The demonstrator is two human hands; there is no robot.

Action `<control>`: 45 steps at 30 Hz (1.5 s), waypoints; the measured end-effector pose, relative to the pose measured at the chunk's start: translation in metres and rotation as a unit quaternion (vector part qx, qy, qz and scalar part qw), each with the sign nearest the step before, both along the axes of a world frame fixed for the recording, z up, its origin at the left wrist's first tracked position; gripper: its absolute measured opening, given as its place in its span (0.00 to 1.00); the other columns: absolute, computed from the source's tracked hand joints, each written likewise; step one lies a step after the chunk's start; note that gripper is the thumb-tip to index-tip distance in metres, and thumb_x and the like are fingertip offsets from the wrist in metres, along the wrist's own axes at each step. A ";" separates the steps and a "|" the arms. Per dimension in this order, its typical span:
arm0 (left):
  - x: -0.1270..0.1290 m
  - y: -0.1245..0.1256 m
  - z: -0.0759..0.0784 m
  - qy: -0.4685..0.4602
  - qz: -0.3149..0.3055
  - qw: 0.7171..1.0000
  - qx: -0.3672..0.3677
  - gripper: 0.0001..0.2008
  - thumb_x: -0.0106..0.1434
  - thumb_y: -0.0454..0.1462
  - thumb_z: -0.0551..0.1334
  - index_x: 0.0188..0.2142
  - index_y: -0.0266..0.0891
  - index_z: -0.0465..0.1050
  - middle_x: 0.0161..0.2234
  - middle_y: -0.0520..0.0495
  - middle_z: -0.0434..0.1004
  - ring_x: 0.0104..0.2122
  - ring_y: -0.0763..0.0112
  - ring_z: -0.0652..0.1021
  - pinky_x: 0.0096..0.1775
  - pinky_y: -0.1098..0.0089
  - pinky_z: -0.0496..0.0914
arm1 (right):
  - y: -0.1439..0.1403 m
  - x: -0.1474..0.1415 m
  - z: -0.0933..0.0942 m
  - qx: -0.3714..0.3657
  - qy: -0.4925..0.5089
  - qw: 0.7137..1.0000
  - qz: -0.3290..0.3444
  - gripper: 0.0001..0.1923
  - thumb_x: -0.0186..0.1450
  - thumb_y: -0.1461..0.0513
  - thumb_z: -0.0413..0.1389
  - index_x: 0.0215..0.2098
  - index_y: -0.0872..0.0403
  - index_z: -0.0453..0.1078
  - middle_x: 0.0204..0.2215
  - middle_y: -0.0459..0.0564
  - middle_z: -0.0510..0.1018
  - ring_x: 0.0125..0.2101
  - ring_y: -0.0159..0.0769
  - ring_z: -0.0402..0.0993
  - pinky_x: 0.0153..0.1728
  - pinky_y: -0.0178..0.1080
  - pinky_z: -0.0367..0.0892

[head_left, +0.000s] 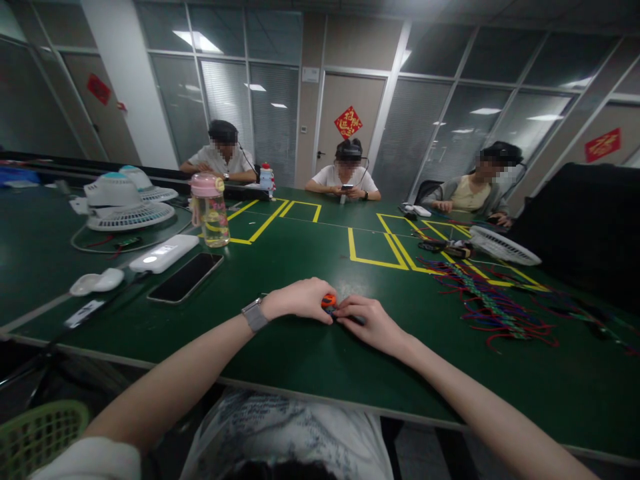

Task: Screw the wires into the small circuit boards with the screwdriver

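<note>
Where both hands [333, 310] meet, small orange object [329, 301] between fingertips.

One head-worn camera looks forward and down from just behind the hands, close above the left hand [300, 300] and right hand [370, 323]. Beyond them the table [310, 360] stretches away toward seated people [345, 177] opposite.

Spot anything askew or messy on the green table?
Mostly tidy. The red and blue wires lie in a loose tangle right of the hands, spilling across the yellow tape lines. Both hands, left hand and right hand, close on a small orange part.
</note>
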State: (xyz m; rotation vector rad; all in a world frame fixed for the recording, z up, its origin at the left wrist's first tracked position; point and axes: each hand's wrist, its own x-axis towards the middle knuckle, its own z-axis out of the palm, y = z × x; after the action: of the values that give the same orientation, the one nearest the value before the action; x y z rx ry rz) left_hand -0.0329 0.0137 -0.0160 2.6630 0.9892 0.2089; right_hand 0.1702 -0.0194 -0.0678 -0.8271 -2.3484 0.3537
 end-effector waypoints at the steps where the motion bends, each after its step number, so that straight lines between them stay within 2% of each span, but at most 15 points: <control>1: 0.002 -0.001 -0.004 0.015 0.001 1.000 0.014 0.14 0.53 0.44 0.66 0.38 0.40 0.76 0.35 0.47 0.78 0.36 0.64 0.76 0.34 0.72 0.64 | 0.000 -0.001 -0.001 -0.008 0.014 1.000 -0.007 0.07 0.63 0.67 0.57 0.34 0.55 0.77 0.35 0.53 0.80 0.36 0.37 0.77 0.39 0.37 0.71; 5: 0.007 -0.003 -0.011 0.014 0.012 0.999 0.037 0.09 0.56 0.43 0.62 0.34 0.41 0.75 0.31 0.47 0.78 0.32 0.66 0.76 0.31 0.73 0.63 | 0.001 -0.005 -0.004 -0.042 0.051 0.997 -0.046 0.04 0.60 0.68 0.60 0.29 0.55 0.77 0.32 0.52 0.79 0.33 0.36 0.77 0.36 0.36 0.71; 10: 0.005 -0.002 -0.006 0.025 0.005 0.999 0.037 0.08 0.52 0.39 0.64 0.33 0.41 0.75 0.29 0.49 0.77 0.29 0.68 0.75 0.28 0.73 0.62 | 0.001 -0.007 0.002 -0.076 0.040 0.995 -0.057 0.07 0.57 0.71 0.59 0.28 0.55 0.78 0.33 0.50 0.81 0.34 0.35 0.78 0.38 0.36 0.70; 19: 0.011 -0.004 -0.011 0.029 -0.012 0.997 0.076 0.08 0.53 0.39 0.62 0.33 0.41 0.75 0.29 0.48 0.78 0.30 0.66 0.76 0.30 0.72 0.64 | 0.001 -0.003 0.002 -0.092 0.052 0.990 -0.094 0.08 0.53 0.72 0.57 0.24 0.55 0.75 0.25 0.47 0.80 0.27 0.33 0.76 0.32 0.33 0.68; 22: 0.012 -0.006 -0.012 0.041 -0.007 0.995 0.088 0.08 0.53 0.40 0.62 0.33 0.41 0.75 0.30 0.47 0.78 0.31 0.64 0.77 0.31 0.71 0.65 | -0.001 -0.003 0.003 -0.075 0.041 0.992 -0.096 0.08 0.54 0.72 0.57 0.24 0.55 0.74 0.25 0.47 0.79 0.27 0.32 0.75 0.32 0.33 0.67; 26: 0.013 -0.008 -0.009 0.056 0.000 0.993 0.099 0.08 0.53 0.40 0.62 0.33 0.41 0.75 0.30 0.46 0.78 0.32 0.63 0.77 0.32 0.70 0.66 | -0.005 -0.004 0.005 0.009 -0.012 0.998 -0.061 0.09 0.56 0.73 0.55 0.25 0.56 0.75 0.27 0.50 0.78 0.31 0.34 0.74 0.34 0.34 0.67; 28: 0.013 -0.008 -0.009 0.058 0.000 0.993 0.098 0.08 0.54 0.40 0.62 0.32 0.40 0.75 0.30 0.46 0.78 0.31 0.63 0.77 0.32 0.70 0.66 | -0.005 -0.004 0.005 0.026 -0.022 0.998 -0.053 0.09 0.57 0.73 0.55 0.26 0.56 0.75 0.28 0.50 0.78 0.31 0.35 0.74 0.33 0.34 0.67; 34: 0.014 -0.008 -0.010 0.056 -0.010 0.994 0.089 0.08 0.53 0.40 0.62 0.33 0.40 0.75 0.30 0.46 0.78 0.31 0.62 0.78 0.32 0.70 0.67 | -0.001 -0.002 0.005 -0.080 0.036 0.993 -0.084 0.08 0.55 0.72 0.57 0.24 0.55 0.74 0.25 0.47 0.78 0.26 0.32 0.74 0.31 0.33 0.68; 36: 0.014 -0.008 -0.009 0.055 -0.008 0.995 0.085 0.09 0.53 0.40 0.62 0.33 0.40 0.75 0.30 0.46 0.78 0.32 0.62 0.78 0.32 0.70 0.67 | -0.001 -0.001 0.006 -0.066 0.028 0.994 -0.078 0.08 0.56 0.72 0.57 0.24 0.55 0.75 0.26 0.47 0.78 0.27 0.32 0.74 0.32 0.34 0.68; 39: 0.014 -0.009 -0.007 0.059 0.009 0.995 0.085 0.09 0.53 0.40 0.63 0.33 0.40 0.75 0.31 0.44 0.78 0.33 0.60 0.79 0.33 0.69 0.68 | -0.004 -0.002 0.008 0.004 -0.006 0.999 -0.050 0.09 0.57 0.72 0.55 0.26 0.54 0.75 0.28 0.49 0.79 0.31 0.35 0.75 0.34 0.35 0.69; 41: 0.015 -0.010 -0.006 0.066 0.018 0.994 0.090 0.09 0.53 0.40 0.63 0.33 0.39 0.75 0.32 0.43 0.78 0.34 0.59 0.79 0.33 0.69 0.69 | -0.004 -0.002 0.008 0.024 -0.013 0.999 -0.038 0.10 0.57 0.72 0.55 0.27 0.53 0.75 0.29 0.50 0.79 0.32 0.35 0.75 0.34 0.35 0.69; 45: 0.016 -0.013 -0.006 0.075 0.011 0.991 0.108 0.09 0.54 0.40 0.62 0.33 0.39 0.75 0.33 0.43 0.79 0.34 0.59 0.79 0.34 0.68 0.70 | -0.002 -0.003 0.004 -0.018 0.030 0.998 -0.061 0.09 0.55 0.72 0.56 0.24 0.54 0.75 0.27 0.48 0.79 0.29 0.34 0.75 0.33 0.34 0.69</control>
State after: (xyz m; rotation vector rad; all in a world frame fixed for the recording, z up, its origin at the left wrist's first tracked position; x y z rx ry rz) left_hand -0.0167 0.0009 -0.0216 2.9006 1.0994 0.1276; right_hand 0.1677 -0.0214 -0.0637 -0.9591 -2.2298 0.3660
